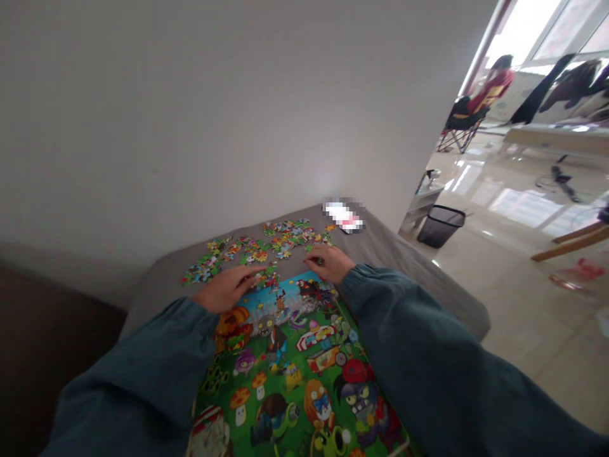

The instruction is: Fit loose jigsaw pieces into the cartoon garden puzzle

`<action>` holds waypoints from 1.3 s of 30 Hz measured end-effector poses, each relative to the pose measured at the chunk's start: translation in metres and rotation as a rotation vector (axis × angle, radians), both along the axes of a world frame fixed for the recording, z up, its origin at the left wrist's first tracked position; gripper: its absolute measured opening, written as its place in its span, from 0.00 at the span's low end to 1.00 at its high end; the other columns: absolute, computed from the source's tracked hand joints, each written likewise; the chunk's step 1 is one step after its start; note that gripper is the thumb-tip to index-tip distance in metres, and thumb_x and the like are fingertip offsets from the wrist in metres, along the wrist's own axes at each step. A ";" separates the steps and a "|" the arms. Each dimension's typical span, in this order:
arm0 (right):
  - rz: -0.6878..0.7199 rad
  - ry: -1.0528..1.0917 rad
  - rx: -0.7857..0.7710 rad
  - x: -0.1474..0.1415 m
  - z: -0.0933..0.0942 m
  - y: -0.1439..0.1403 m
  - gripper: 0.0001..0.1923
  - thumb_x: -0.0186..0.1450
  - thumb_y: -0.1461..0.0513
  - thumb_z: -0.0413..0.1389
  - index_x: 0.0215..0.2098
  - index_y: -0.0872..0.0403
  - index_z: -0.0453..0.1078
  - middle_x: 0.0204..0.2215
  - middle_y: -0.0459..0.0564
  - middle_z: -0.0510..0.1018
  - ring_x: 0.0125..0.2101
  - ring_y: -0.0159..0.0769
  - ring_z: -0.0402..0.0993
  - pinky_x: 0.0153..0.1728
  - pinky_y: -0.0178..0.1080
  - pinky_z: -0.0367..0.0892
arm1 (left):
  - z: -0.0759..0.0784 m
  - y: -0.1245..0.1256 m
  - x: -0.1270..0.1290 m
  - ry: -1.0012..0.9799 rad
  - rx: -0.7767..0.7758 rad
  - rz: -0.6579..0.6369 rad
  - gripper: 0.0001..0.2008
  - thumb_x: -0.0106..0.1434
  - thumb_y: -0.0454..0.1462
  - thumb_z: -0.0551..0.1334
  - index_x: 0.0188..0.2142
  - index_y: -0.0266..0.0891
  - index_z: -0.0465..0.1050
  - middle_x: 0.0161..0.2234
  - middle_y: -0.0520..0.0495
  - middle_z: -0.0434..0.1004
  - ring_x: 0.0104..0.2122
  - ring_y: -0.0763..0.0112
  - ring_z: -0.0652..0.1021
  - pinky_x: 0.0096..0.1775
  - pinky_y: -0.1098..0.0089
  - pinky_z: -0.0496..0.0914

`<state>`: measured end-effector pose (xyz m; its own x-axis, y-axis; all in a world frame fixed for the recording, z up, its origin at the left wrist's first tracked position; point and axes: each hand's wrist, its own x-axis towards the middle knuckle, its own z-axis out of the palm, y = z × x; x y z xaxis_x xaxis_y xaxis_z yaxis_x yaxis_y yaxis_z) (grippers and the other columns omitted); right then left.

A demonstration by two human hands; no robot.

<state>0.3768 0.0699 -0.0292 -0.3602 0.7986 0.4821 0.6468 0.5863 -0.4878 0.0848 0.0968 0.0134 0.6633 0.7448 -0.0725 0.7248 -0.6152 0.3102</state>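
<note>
A colourful cartoon picture board (285, 355) with zombies and plants on a green ground lies lengthwise before me, between my forearms. Loose jigsaw puzzle pieces (290, 238) are spread in a band beyond its far edge. My left hand (228, 287) rests over the board's far left corner, fingers stretched toward a small cluster of puzzle pieces (271, 277). Past the far right corner, my right hand (329, 261) has its fingers curled in with the thumb and index close together. Whatever lies between those fingertips, if anything, is too small to make out.
A grey cloth-covered surface (404, 260) carries the board and pieces, against a pale wall (238, 114). A phone with a blurred, bright screen (345, 217) lies at the far right. Beyond are a black waste bin (441, 225), a shiny tiled floor and a seated person (495, 86).
</note>
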 end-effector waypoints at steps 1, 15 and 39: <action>0.000 0.001 0.002 0.000 0.000 0.000 0.07 0.61 0.67 0.55 0.34 0.56 0.75 0.31 0.51 0.77 0.34 0.34 0.71 0.38 0.35 0.65 | -0.001 0.008 -0.003 0.003 0.001 0.042 0.23 0.65 0.47 0.49 0.56 0.44 0.67 0.36 0.47 0.76 0.35 0.65 0.75 0.38 0.69 0.68; 0.033 -0.010 0.013 0.002 -0.002 0.003 0.07 0.62 0.67 0.54 0.34 0.56 0.75 0.32 0.51 0.77 0.36 0.36 0.72 0.40 0.37 0.66 | -0.004 0.081 0.003 0.128 0.177 0.142 0.25 0.58 0.54 0.55 0.46 0.42 0.76 0.41 0.42 0.76 0.43 0.57 0.74 0.45 0.63 0.67; 0.036 -0.016 -0.027 0.002 -0.002 0.003 0.07 0.63 0.66 0.54 0.36 0.55 0.75 0.32 0.51 0.76 0.36 0.34 0.71 0.40 0.36 0.64 | -0.015 0.108 0.058 0.155 0.279 0.148 0.22 0.63 0.41 0.52 0.56 0.43 0.67 0.55 0.47 0.70 0.55 0.63 0.69 0.56 0.67 0.60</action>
<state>0.3783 0.0730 -0.0317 -0.3965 0.7977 0.4544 0.6330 0.5960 -0.4940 0.1424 0.2053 -0.0014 0.5441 0.8372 0.0557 0.8375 -0.5459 0.0239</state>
